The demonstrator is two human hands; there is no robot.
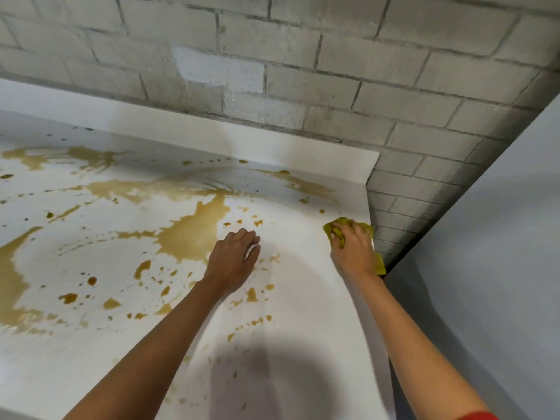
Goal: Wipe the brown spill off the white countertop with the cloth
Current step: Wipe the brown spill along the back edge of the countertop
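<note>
A brown spill spreads in pools, smears and drops over most of the white countertop. My right hand presses a bunched yellow-green cloth onto the counter near its right edge; part of the cloth hangs past the edge under my wrist. My left hand rests flat on the counter just right of the largest pool, fingers loosely apart, holding nothing. The strip of counter between my hands shows only faint drops.
A white upstand runs along the back of the counter below a grey brick wall. A pale flat panel stands to the right, with a dark gap between it and the counter's right edge.
</note>
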